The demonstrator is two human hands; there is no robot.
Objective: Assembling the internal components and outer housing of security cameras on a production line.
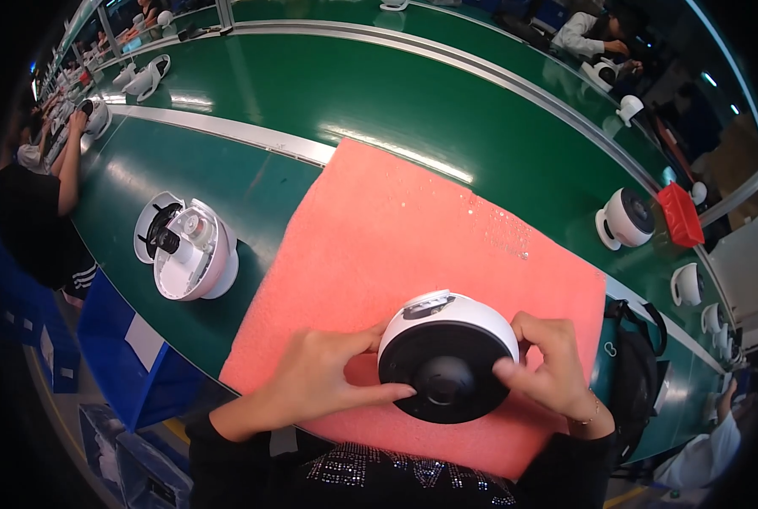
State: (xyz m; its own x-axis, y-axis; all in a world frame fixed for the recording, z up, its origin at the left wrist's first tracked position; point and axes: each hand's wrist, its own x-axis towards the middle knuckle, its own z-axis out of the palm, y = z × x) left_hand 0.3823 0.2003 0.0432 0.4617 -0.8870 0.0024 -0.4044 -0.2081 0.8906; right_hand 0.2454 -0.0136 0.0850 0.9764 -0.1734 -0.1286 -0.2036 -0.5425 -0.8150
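gripping round white-and-black device [447,343] over pink cloth's [370,229] near half; left hand [319,373] and right hand [553,360] half-curled, holding one side each. cloth on green workbench [260,187], opened white unit [218,263] left of it, green belt [311,85] beyond, co-worker [31,220] far left.

Round device [451,352] white with black front, mat [353,246] coral-pink, belt [311,93] green, bin [680,215] red, crate [111,331] blue, top [396,467] black with silvery sparkle pattern, bag [632,377] black.

Back of round device [447,360] out of sight
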